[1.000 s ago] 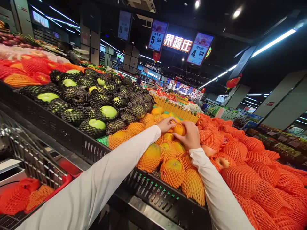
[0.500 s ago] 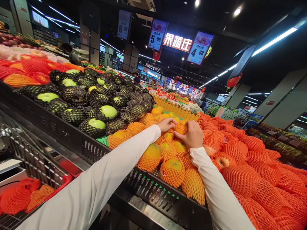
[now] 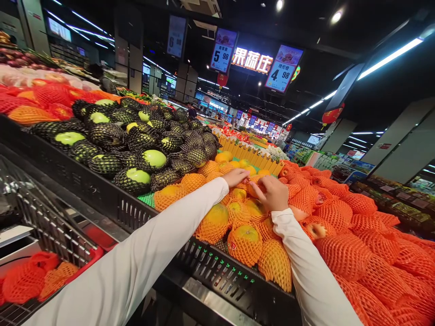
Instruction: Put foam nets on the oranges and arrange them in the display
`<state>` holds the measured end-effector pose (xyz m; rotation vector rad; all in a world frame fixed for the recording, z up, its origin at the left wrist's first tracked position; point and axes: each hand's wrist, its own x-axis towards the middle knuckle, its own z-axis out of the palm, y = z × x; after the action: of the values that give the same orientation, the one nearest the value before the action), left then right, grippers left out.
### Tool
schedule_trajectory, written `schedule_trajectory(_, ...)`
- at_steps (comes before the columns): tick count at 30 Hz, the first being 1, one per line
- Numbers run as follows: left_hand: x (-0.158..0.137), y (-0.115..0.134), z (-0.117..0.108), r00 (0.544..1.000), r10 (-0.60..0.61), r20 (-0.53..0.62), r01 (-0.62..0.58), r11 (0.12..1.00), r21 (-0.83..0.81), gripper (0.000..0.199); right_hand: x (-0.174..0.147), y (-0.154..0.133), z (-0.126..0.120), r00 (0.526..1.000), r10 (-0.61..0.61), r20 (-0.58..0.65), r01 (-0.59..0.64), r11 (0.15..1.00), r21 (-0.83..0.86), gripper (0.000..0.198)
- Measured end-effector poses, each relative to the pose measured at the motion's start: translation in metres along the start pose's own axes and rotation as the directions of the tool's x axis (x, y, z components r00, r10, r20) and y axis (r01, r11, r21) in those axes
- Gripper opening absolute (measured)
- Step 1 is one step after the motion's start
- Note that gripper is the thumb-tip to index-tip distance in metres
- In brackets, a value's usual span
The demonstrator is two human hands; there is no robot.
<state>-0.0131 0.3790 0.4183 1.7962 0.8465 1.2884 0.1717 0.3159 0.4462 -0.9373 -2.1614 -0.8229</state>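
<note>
In the head view, both my hands are over a pile of oranges in orange foam nets. My left hand [image 3: 237,176] reaches in from the left, its fingertips pinched together; what they pinch is too small to make out. Close beside it, my right hand [image 3: 274,192] is curled, with the thumb and fingertips brought towards the left fingertips. A netted orange [image 3: 253,183] lies behind and between the hands, mostly covered by them. Below them sit more oranges, one netted orange [image 3: 245,244] near the front with a small red sticker.
Green fruit [image 3: 154,158] in black nets lies to the left. Fruit in red foam nets [image 3: 341,253] fills the right. A black crate edge [image 3: 217,271] runs along the front. The shopping cart [image 3: 50,226] at lower left holds netted fruit. Price signs [image 3: 283,68] hang above.
My right hand has shifted slightly right and its fingers have drawn in, off the netted orange it was around. The left hand stays nearly in place.
</note>
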Motion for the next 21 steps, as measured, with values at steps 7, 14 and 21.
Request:
schedule_trajectory(7, -0.003, 0.005, 0.002, 1.0, -0.021, 0.009, 0.022, 0.996, -0.092, 0.05, 0.0, 0.004, 0.001, 0.989, 0.132, -0.069, -0.124, 0.987, 0.107, 0.032)
schedule_trajectory(14, -0.003, 0.01, 0.002, 0.994, -0.073, 0.076, 0.082, 0.988, -0.128, 0.039, 0.0, 0.027, 0.011, 0.95, 0.309, 0.052, -0.293, 0.817, 0.496, 0.019)
schedule_trajectory(21, -0.005, 0.017, 0.004, 0.994, -0.107, 0.002, 0.107, 0.994, 0.029, 0.026, -0.005, 0.04, 0.019, 0.878, 0.349, 0.327, -0.478, 0.643, 0.598, 0.037)
